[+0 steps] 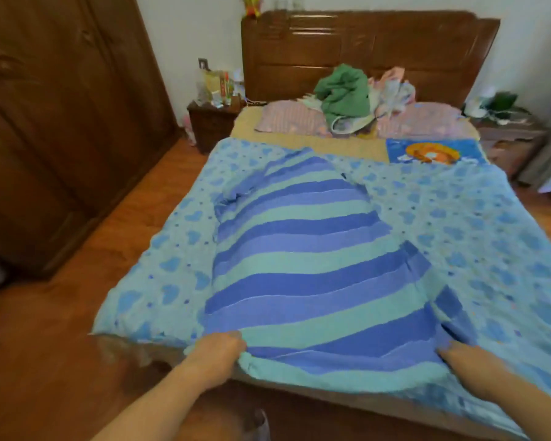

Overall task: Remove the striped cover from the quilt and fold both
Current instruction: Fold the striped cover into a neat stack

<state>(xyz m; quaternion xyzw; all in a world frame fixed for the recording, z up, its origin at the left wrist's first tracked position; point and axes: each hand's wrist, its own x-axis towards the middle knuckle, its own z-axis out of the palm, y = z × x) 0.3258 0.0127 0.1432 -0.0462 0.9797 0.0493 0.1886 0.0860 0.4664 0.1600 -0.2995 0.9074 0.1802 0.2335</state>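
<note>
- Two hands hold the near edge of the striped cover (303, 268) at the foot of the bed (299, 388).
- The left hand (218, 351) has its fingers curled tight into the cover's near left corner, bunching the cloth.
- The right hand (455, 356) is at the near right corner; its fingers are tucked under a fold, so their grip cannot be told.
- Between and beyond the fingers, the striped cover runs away up the bed in a long tapering strip.
- The quilt (458, 224) with blue hearts lies spread flat under it, showing out to both sides of the hands.
- Far beyond the fingers, by the headboard (369, 49), a green garment (344, 90) tops a heap of clothes.
</note>
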